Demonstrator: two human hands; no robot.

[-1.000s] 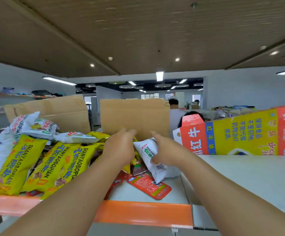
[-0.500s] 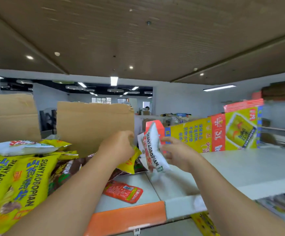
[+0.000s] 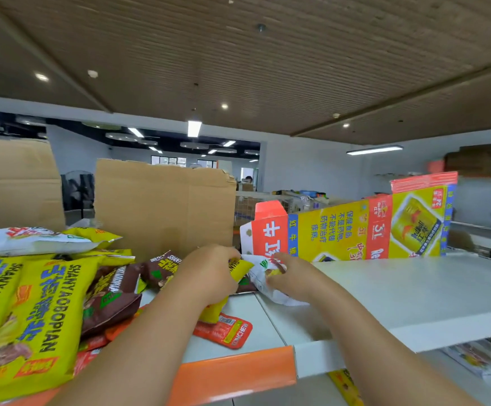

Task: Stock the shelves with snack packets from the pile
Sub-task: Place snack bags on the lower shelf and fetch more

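Yellow packets (image 3: 42, 315): shining, glossy plastic film
White packet (image 3: 256, 272): crinkling, glossy plastic
Cardboard sheet (image 3: 162, 206): looking matt, rough-edged
Shelf (image 3: 414, 291): showing smooth, matt white

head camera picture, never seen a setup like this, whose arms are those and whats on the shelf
No machine here. A person wears a camera on the head, so this one picture looks forward and down along their bare arms. The left hand grips a yellow packet; the right hand pinches a white packet. To the left lies the pile of snack packets, yellow, brown and white, with a flat orange packet near the shelf edge. To the right is a white shelf with a red and yellow carton lying at its far side. Cardboard sheets stand behind the pile.
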